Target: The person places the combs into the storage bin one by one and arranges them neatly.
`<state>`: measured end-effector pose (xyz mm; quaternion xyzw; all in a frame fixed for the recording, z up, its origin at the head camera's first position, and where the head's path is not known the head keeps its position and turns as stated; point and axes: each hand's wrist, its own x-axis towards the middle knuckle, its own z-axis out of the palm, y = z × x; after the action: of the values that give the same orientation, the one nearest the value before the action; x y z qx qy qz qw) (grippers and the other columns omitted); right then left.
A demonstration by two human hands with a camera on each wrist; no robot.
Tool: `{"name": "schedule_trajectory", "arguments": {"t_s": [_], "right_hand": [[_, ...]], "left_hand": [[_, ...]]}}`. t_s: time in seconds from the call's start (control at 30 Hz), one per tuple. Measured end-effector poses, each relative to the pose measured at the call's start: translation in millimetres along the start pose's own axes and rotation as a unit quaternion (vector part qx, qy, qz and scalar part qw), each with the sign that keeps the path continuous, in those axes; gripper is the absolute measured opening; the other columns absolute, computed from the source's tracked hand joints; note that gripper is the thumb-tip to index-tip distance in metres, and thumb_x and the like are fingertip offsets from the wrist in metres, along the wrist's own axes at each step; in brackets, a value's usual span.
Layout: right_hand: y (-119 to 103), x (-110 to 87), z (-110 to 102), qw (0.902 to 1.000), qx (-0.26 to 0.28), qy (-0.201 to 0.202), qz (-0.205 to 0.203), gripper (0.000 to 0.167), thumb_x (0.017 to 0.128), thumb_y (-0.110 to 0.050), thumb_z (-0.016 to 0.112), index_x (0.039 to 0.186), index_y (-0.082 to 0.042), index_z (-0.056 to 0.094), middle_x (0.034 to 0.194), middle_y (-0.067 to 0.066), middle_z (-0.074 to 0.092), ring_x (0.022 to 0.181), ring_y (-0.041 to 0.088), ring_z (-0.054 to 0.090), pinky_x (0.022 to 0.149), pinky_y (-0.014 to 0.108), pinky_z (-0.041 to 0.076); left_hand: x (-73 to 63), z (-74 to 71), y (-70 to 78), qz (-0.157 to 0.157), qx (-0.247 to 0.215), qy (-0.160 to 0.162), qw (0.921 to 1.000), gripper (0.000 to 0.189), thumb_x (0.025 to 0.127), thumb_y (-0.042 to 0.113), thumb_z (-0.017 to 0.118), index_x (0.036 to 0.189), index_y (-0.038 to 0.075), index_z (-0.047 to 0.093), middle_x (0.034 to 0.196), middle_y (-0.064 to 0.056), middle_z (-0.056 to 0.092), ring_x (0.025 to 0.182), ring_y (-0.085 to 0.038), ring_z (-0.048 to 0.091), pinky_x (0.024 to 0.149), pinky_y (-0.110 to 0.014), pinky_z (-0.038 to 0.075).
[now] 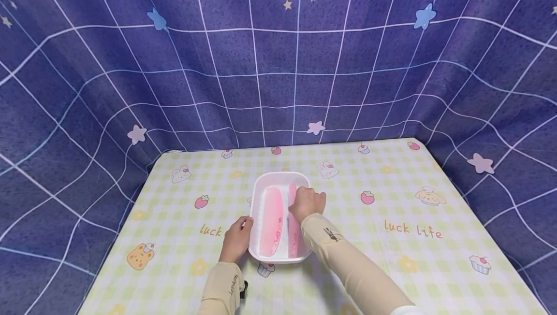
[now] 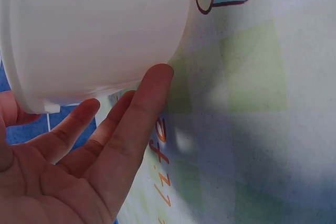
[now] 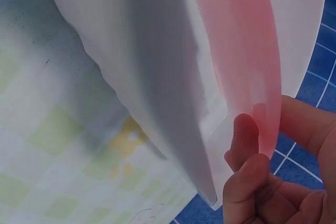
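A white plastic basin (image 1: 280,259) stands on the table. My left hand (image 1: 237,238) grips its left side, the thumb at the rim and the fingers against the outer wall, as the left wrist view (image 2: 94,166) of the hand shows. Inside the basin, toward the left, lies a wide pink comb (image 1: 272,213) with darker pink markings. Along the right side is a second pink comb (image 1: 293,237), standing more on edge. My right hand (image 1: 308,204) pinches its far end between thumb and fingers; the right wrist view shows its toothed edge facing the basin wall (image 3: 163,77).
A checked tablecloth (image 1: 330,276) with printed strawberries, animals and lettering covers the table. Behind and at both sides hangs a dark blue curtain (image 1: 278,88) with grid lines and stars.
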<state>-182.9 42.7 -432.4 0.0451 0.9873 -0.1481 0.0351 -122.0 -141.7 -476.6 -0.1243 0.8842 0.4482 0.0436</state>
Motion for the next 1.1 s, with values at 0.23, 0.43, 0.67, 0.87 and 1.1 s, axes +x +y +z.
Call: {"name": "schedule_trajectory", "arguments": {"t_s": [0.23,0.43,0.67,0.87,1.1], "right_hand": [[-1.5,-0.5,-0.1,0.9999,0.004,0.0,-0.016,0.016,0.081,-0.018,0.076,0.072,-0.01,0.066,0.076,0.009,0.07,0.075,0.028,0.068,0.092,0.046,0.043],[-3.5,0.2,2.4,0.9998,-0.011,0.007,-0.014,0.008,0.082,-0.013,0.073,0.078,-0.007,0.07,0.081,0.012,0.072,0.077,0.03,0.069,0.09,0.045,0.043],[-5.0,1.0,6.4,0.9992,-0.029,0.024,-0.014,0.005,0.083,-0.01,0.073,0.085,-0.006,0.073,0.084,0.014,0.074,0.079,0.032,0.07,0.09,0.044,0.044],[-7.7,0.6,6.0,0.9988,-0.035,0.027,-0.022,0.007,0.084,-0.011,0.075,0.088,-0.006,0.074,0.085,0.014,0.075,0.08,0.032,0.072,0.089,0.044,0.046],[-6.9,2.5,7.3,0.9987,-0.042,0.025,-0.013,0.005,0.085,-0.012,0.074,0.086,-0.007,0.074,0.084,0.013,0.075,0.08,0.031,0.071,0.088,0.042,0.046]], "left_hand": [[0.4,-0.3,-1.4,0.001,0.0,0.003,1.0,0.043,0.107,0.03,0.045,0.133,-0.001,0.062,0.112,-0.024,0.068,0.096,-0.034,0.065,0.088,-0.052,0.05],[-0.7,-1.3,-0.4,0.002,-0.002,-0.003,1.0,0.044,0.108,0.03,0.045,0.134,-0.001,0.061,0.114,-0.024,0.067,0.097,-0.035,0.065,0.088,-0.052,0.05],[0.2,-1.3,-1.8,0.009,0.002,0.002,1.0,0.042,0.107,0.028,0.045,0.132,-0.001,0.062,0.113,-0.025,0.068,0.098,-0.036,0.065,0.089,-0.053,0.05],[-0.8,-1.7,-0.8,0.007,0.0,0.0,1.0,0.043,0.107,0.028,0.045,0.132,-0.002,0.062,0.112,-0.024,0.068,0.094,-0.034,0.065,0.084,-0.05,0.052],[-0.4,-1.5,-0.2,0.003,0.0,0.001,1.0,0.042,0.107,0.029,0.046,0.132,0.0,0.062,0.108,-0.022,0.068,0.089,-0.03,0.065,0.077,-0.044,0.052]]}}
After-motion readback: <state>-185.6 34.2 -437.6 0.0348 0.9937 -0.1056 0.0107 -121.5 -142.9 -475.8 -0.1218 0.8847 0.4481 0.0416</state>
